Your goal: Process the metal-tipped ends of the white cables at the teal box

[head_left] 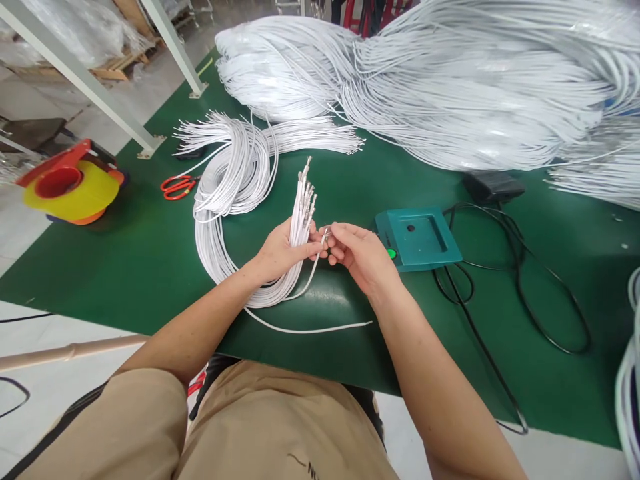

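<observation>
A bundle of white cables [301, 220] stands upright in my left hand [281, 252], its metallic-looking ends pointing up and away from me. The rest of the bundle curves in a loop on the table to the left. Between my left thumb and fingers one single cable [316, 267] is also pinched, apart from the others. My right hand [357, 257] is closed at the tip of that cable, fingertips pinching its end; the small detail there is partly hidden. One loose cable [310, 331] lies on the table below my hands.
A teal device with a green button [419, 239] sits right of my hands, near tangled black cords [520, 267]. Large heaps of white cable [475, 93] cover the back. Red-handled scissors [179, 187], a coiled cable bundle [235, 173] and a yellow-red tape dispenser [75, 190] are at left.
</observation>
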A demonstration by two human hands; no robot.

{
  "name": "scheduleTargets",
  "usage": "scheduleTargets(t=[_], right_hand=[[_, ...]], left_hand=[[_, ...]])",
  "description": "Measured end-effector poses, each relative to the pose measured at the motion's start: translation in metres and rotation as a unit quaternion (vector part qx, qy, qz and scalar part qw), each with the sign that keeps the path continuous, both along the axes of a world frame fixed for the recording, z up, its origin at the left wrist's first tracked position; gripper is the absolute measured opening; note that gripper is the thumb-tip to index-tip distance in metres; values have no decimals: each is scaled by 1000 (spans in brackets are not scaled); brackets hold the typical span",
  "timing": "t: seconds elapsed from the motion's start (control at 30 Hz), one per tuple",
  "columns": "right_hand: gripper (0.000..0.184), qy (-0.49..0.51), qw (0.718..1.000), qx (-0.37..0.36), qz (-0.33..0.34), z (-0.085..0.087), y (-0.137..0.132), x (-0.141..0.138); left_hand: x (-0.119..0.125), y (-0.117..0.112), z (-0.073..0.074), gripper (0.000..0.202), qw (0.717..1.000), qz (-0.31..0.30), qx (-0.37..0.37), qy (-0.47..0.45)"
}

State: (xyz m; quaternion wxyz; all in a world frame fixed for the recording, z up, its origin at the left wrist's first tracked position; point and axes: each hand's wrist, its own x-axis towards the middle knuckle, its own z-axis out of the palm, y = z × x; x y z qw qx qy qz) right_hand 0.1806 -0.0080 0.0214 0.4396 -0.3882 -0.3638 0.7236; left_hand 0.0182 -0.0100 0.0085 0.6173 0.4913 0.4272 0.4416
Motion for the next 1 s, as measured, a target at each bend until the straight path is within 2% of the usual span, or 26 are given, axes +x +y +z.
scheduleTargets(t=[0.13,0.2,0.23,0.27,0.3,0.4,0.43,0.47,0.5,0.57,0.7,0.8,0.87,1.0], right_hand=[[20,-145,983,97,-54,0,-2,-4],[14,-231,957,160,-74,-3,-3,-5],[13,-287,932,205,-87,-5,-4,-6],[16,-350,895,259,-100,-7,-4,-6],[19,-414,846,318,-110,-9,-5,-6],[28,-565,670,471,-103,-12,-6,-6],[30,-593,621,503,-91,-12,-6,-5],[30,-613,586,525,-75,-12,-5,-4],[30,-624,563,538,-56,-11,-4,-1],[26,-636,551,540,-25,-8,-1,5],[16,-681,559,473,10,-2,8,21],[9,-699,568,427,80,1,13,29],[12,-700,567,423,101,2,15,31],[21,-714,538,438,98,1,15,32]], left_hand=[[-2,0,1,50,1000,-8,5,-2],[-3,0,0,55,1000,-13,-10,0],[-4,0,0,55,1000,-16,-23,-5],[-4,1,-1,53,999,-21,-38,-12],[-5,1,-1,52,998,-25,-55,-21],[-6,3,-1,48,994,-31,-98,-44],[-7,3,-1,48,992,-30,-109,-48],[-7,4,-1,48,991,-28,-118,-50],[-7,5,-1,48,991,-25,-124,-50],[-8,6,-2,46,991,-20,-126,-39],[-8,7,-4,43,994,-13,-111,15],[-7,8,-6,42,993,-17,-95,62],[-6,8,-8,42,993,-17,-85,79],[-4,10,-13,41,992,-16,-71,104]])
